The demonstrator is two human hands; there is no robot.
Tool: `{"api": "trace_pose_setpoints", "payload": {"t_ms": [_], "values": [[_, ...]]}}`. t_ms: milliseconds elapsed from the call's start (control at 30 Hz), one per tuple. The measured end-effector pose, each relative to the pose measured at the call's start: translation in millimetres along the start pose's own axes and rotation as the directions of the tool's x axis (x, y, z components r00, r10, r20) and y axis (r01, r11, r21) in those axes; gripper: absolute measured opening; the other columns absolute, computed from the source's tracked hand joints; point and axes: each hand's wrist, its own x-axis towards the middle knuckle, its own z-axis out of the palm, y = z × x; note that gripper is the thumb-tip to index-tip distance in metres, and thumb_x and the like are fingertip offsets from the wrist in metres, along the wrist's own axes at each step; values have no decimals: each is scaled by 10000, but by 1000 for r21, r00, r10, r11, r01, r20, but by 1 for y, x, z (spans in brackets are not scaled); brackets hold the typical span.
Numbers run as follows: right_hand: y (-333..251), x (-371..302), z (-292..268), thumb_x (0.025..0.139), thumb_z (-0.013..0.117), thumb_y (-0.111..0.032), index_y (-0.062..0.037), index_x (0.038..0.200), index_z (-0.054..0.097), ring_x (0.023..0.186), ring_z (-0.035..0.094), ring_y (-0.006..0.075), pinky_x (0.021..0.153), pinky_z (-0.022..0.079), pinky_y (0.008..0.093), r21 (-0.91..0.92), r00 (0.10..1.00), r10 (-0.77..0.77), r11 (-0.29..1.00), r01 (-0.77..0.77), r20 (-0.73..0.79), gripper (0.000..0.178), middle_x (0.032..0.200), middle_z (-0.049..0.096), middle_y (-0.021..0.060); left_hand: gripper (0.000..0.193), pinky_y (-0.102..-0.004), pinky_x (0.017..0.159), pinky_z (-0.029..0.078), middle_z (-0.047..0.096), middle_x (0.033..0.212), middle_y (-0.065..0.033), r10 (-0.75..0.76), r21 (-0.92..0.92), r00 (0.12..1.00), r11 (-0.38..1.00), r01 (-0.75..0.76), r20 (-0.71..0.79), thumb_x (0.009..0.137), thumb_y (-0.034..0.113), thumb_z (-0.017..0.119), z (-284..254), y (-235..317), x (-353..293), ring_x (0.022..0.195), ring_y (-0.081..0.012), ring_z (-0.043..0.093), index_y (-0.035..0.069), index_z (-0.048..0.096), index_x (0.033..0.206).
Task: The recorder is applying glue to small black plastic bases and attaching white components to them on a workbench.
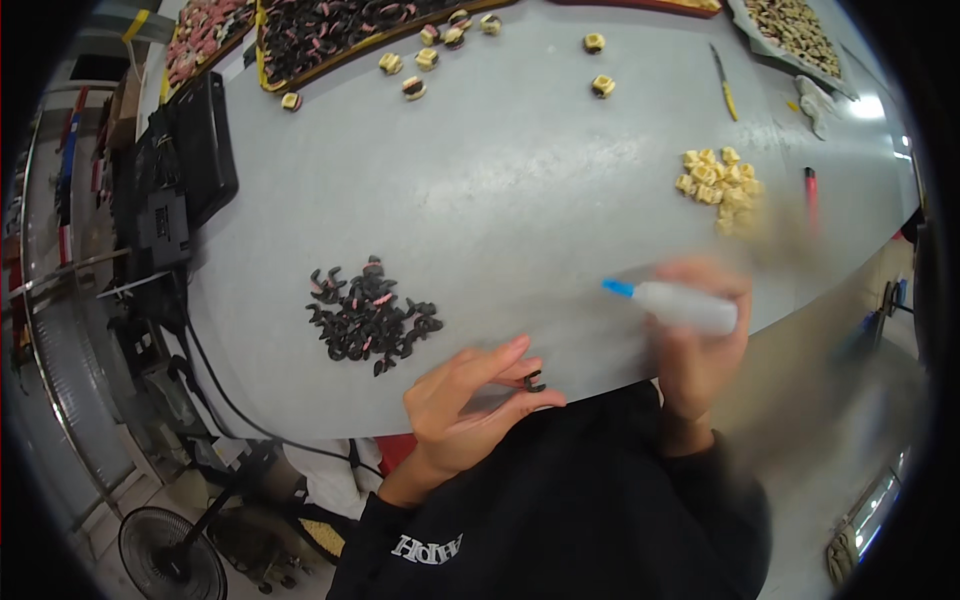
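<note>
Between the fingertips and thumb of my left hand point(462, 398) is a small black C-shaped piece point(534, 382), close to the table's near edge. My right hand point(688, 368), a little smeared by motion, is closed round a white squeeze bottle point(690, 307). Its blue tip point(618, 288) points left, a short way above and right of the left hand. A pile of black curved pieces point(365, 318), a few with pink stripes, lies to the left. Cream-coloured chunky pieces point(718, 183) are heaped beyond the bottle at the right.
Several joined cream-and-dark pieces point(427, 60) sit at the back. Trays of dark pieces point(330, 40) and pink pieces point(205, 35) stand behind. A knife point(727, 85), a red pen-like stick point(811, 195) and crumpled tissue point(817, 105) lie right; a black device point(208, 150) stands left.
</note>
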Motion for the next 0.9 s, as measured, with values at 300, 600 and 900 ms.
{"api": "trace_pose_setpoints", "payload": {"t_ms": [300, 600, 900], "values": [[3, 11, -9, 707, 708, -22, 2, 1011, 511, 849, 563, 213, 761, 454, 300, -468, 963, -180, 846, 254, 199, 363, 949, 576, 145, 501, -231, 562, 499, 670, 744, -107, -86, -7, 996, 996, 86, -16, 575, 53, 825, -1, 4, -5, 624, -172, 655, -19, 590, 1012], [-14, 24, -32, 728, 691, -6, -9, 936, 571, 794, 565, 180, 709, 449, 283, -772, 955, -287, 588, 242, 81, 240, 870, 593, 90, 575, -289, 598, 536, 648, 779, -144, -41, -5, 998, 999, 41, 49, 558, -145, 751, -5, 4, -4, 677, -181, 622, -30, 545, 1083], [1, 41, -48, 683, 718, 12, -9, 893, 574, 702, 515, 149, 617, 427, 268, -918, 945, -327, 370, 142, 15, 255, 811, 566, 68, 584, -282, 598, 529, 648, 776, -142, -17, 32, 999, 999, 15, 50, 538, -121, 776, -4, 3, -4, 658, -164, 599, -31, 547, 1068]]}}
